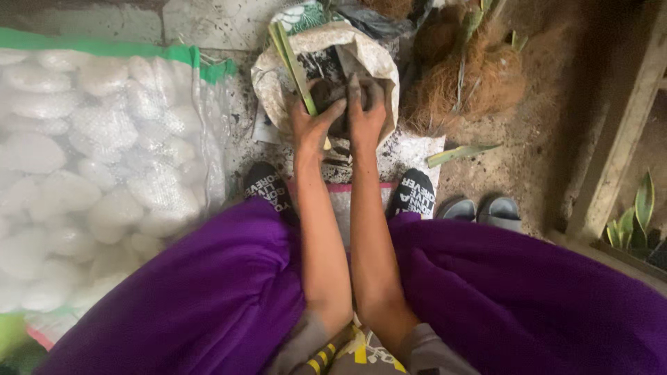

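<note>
Cupping a dark soil clump between left hand and right hand, both grips closed on it, inside the open white sack; press evenly, stay over the sack mouth; green leaf alongside; dirt floor, coconut fibre, bagged white pieces left.

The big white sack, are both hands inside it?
Yes, the left hand and right hand both reach into the open white sack, dirty with soil.
</note>
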### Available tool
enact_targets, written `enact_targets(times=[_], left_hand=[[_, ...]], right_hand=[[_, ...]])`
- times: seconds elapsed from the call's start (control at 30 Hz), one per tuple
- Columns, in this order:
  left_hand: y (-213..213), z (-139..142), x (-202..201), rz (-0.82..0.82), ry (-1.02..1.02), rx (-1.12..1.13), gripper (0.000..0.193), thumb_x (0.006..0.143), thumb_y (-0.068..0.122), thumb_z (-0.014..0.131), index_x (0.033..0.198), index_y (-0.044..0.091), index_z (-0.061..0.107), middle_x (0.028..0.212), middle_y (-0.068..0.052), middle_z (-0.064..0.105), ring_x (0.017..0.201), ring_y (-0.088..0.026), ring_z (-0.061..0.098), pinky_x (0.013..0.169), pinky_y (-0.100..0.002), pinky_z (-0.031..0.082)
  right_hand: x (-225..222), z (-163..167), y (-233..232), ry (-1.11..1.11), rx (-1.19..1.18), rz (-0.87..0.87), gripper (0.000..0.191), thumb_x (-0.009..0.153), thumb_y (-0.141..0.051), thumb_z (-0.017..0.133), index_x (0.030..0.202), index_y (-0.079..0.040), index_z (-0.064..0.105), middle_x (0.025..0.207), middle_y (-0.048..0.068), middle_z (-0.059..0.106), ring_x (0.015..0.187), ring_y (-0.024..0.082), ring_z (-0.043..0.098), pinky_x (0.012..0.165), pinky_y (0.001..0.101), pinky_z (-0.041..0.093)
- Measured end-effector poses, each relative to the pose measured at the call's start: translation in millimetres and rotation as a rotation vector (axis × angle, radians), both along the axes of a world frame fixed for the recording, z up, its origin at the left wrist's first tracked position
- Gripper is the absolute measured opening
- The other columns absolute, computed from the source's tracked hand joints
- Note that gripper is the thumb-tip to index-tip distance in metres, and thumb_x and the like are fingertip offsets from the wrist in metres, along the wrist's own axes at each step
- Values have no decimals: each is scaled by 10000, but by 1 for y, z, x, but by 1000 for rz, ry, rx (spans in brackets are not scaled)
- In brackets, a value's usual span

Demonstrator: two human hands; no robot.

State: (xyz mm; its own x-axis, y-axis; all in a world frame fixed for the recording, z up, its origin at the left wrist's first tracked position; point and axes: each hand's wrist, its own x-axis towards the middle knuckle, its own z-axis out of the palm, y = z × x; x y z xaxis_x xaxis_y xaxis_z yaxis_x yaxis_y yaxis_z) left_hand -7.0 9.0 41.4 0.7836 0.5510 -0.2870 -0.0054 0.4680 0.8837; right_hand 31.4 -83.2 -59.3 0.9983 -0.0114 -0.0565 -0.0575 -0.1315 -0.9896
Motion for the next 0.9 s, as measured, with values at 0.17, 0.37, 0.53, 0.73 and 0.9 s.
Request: enact_targets(times=[0.17, 0.37, 0.53, 0.73, 0.9], left_hand=[[0, 0, -4, 67, -43, 43, 558, 789, -8, 846, 1296, -2, 611, 1145, -63, 686, 1033, -166, 666, 935, -302, 560], [-3, 2, -4, 132, -41, 19, 523, 803, -47, 814, 1286, -15, 617, 1153, -92, 701, 1034, -190, 683, 950, -317, 566], [-12, 6, 3, 200, -13, 76, 530, 774, -68, 815, 1261, 1, 617, 1137, -90, 699, 1018, -190, 686, 939, -315, 569], [-19, 13, 9, 149, -83, 106, 467, 805, -59, 802, 1236, 7, 635, 1161, -93, 695, 1056, -197, 689, 967, -329, 581], [-19, 13, 11, 183, -156, 109, 493, 794, -42, 830, 1239, 8, 624, 1181, -96, 682, 1065, -203, 682, 972, -336, 581]], right_hand=[[-3, -3, 6, 160, 83, 55, 359, 1009, -270, 654, 1109, 68, 723, 973, 103, 725, 894, 155, 601, 819, 291, 510], [2, 1, 15, 145, 183, 32, 325, 987, -238, 649, 1089, 63, 718, 953, 71, 736, 840, 133, 629, 756, 281, 531], [4, -3, 17, 249, 520, -115, 290, 1016, -240, 686, 1038, 49, 686, 916, 82, 689, 788, 162, 605, 699, 310, 512], [6, -6, 10, 279, 789, -180, 361, 1004, -240, 635, 1223, 46, 604, 1065, 135, 696, 911, 224, 682, 819, 366, 580], [4, -5, 10, 279, 881, -196, 394, 1034, -270, 601, 1271, 45, 590, 1131, 140, 675, 982, 238, 671, 877, 388, 582]])
